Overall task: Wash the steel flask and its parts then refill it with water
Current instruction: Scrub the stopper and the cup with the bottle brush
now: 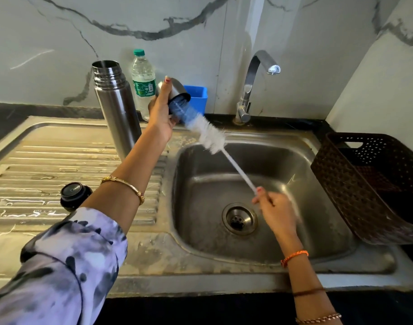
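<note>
Sleeve: patterned, nearest the lens, left forearm reaching up and away over the drainboard.
Right hand: low over the sink basin, fingers pinched round the thin white handle of the bottle brush; handle end blurred with motion.
Grip advice: best held firm near the handle end, driven in short twisting strokes rather than long pulls, so bristles sweep the cup's wall and base.
Stopper: black, lying alone on the ribbed drainboard, well apart from the other parts; looks not yet scrubbed, though hard to tell.
Left hand: raised, fingers wrapped round the steel cup lid, mouth tilted down toward the basin.
Brush head: blue tip inside the cup, white bristles trailing outside the rim.
Cup advice: better kept over the basin, mouth downward, so drips fall in the sink and not on the bench.
Steel flask: upright, open-mouthed, at the back of the drainboard, just behind the left wrist; easily knocked by that arm.
Water bottle: capped, just beside the flask.
Tap: no stream visible; rinse presumably still to come.
</note>
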